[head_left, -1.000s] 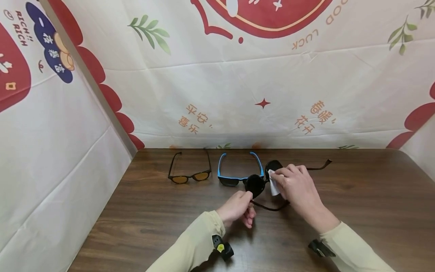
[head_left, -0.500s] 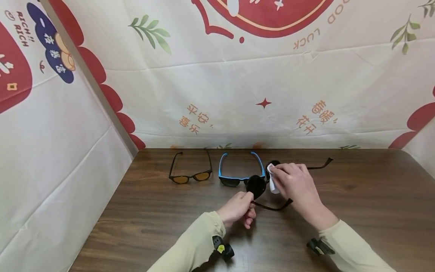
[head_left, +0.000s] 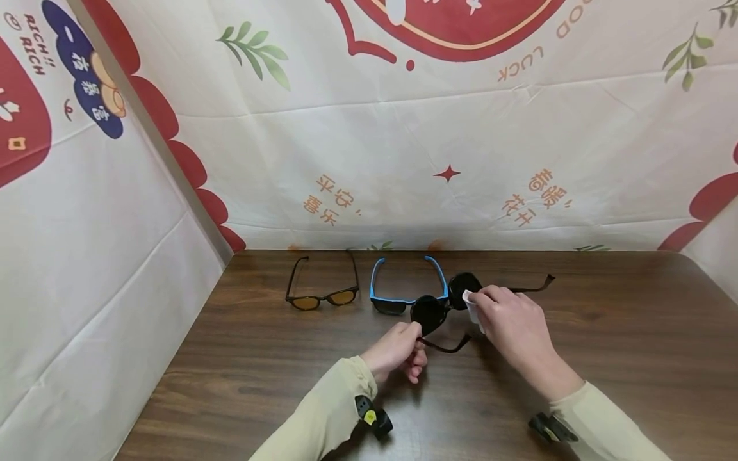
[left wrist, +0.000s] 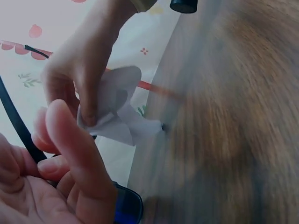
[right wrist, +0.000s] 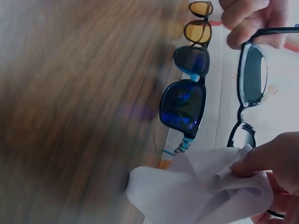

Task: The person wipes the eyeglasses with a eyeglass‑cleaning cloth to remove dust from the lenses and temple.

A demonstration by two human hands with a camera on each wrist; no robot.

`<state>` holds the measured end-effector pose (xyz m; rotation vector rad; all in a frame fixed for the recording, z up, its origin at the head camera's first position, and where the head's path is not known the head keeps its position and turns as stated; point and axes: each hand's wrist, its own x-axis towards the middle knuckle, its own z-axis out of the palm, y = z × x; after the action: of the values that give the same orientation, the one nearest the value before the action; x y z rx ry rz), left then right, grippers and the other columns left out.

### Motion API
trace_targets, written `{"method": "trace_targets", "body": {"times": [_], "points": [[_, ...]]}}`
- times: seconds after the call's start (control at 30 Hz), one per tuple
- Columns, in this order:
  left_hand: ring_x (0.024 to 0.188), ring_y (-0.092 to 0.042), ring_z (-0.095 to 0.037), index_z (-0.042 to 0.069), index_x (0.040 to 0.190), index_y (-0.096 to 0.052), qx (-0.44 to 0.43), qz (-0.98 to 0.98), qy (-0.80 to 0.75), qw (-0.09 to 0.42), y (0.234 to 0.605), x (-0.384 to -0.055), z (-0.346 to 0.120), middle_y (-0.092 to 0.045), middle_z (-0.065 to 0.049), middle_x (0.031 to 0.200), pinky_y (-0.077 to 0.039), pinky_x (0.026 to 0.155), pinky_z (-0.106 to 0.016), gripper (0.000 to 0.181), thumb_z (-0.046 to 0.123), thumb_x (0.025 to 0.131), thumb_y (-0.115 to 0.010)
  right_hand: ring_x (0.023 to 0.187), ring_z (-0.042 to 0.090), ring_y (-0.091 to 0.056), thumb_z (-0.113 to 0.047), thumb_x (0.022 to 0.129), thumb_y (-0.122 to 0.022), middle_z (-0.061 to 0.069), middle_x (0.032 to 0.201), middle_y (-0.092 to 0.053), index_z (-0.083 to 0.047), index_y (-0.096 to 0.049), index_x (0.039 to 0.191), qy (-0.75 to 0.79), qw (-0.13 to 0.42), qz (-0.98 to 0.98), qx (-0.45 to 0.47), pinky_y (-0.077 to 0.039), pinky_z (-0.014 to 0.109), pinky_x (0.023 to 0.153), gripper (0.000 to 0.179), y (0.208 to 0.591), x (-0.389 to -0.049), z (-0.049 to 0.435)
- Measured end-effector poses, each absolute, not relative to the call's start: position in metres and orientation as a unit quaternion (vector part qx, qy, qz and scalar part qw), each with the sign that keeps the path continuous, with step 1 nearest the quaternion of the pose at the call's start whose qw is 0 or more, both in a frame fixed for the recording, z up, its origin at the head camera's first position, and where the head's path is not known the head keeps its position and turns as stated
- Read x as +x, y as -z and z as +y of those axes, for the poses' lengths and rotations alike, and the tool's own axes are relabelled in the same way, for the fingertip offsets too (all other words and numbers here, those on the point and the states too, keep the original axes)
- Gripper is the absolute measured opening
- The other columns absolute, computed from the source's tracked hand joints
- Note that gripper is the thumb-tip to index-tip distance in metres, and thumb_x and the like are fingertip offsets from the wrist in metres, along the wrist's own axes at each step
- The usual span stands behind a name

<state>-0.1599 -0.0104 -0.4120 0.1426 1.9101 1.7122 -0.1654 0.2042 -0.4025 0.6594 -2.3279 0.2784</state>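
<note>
A pair of black sunglasses point(head_left: 428, 314) with dark round lenses is held above the table, its temples unfolded. My left hand point(head_left: 396, 351) pinches it at the left lens and hinge. Between the thumb and fingers of my right hand point(head_left: 516, 323) is a white cloth point(head_left: 473, 310), at the edge of the right lens. In the right wrist view the cloth point(right wrist: 201, 186) hangs in loose folds and partly covers the far lens. The left wrist view shows the cloth point(left wrist: 117, 105) pinched by the right hand, with my left fingers point(left wrist: 74, 149) in front.
Blue-and-black sunglasses point(head_left: 389, 307) lie just behind the held pair, temples unfolded toward the back. Left of them are tortoiseshell glasses point(head_left: 305, 303) with amber lenses. The brown wooden table point(head_left: 242, 371) ends at a white printed cloth backdrop point(head_left: 380, 160).
The right hand and cloth have shifted slightly right and down, showing more of the right lens. The sunglasses and left hand have moved a little left.
</note>
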Motion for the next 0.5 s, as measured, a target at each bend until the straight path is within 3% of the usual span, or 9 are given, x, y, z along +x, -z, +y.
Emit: {"method": "trace_targets", "body": {"times": [0.3, 0.5], "points": [[0.042, -0.042, -0.011, 0.012, 0.059, -0.035, 0.041, 0.688, -0.669, 0.277, 0.420, -0.164, -0.017, -0.044, -0.003, 0.052, -0.045, 0.042, -0.024, 0.026, 0.013, 0.085, -0.035, 0.074, 0.026, -0.064, 0.005, 0.066, -0.077, 0.005, 0.087, -0.067, -0.006, -0.071, 0.092, -0.162, 0.328, -0.894, 0.260, -0.046, 0.042, 0.061, 0.029, 0.404, -0.155, 0.212], [0.043, -0.042, -0.011, 0.012, 0.060, -0.036, 0.041, 0.668, -0.685, 0.289, 0.422, -0.165, -0.018, -0.043, -0.003, 0.053, -0.046, 0.044, -0.024, 0.024, 0.012, 0.085, -0.035, 0.071, 0.025, -0.063, 0.006, 0.069, -0.075, 0.005, 0.089, -0.067, -0.006, -0.071, 0.096, -0.194, 0.324, -0.896, 0.236, -0.048, 0.044, 0.059, 0.030, 0.404, -0.153, 0.218]]}}
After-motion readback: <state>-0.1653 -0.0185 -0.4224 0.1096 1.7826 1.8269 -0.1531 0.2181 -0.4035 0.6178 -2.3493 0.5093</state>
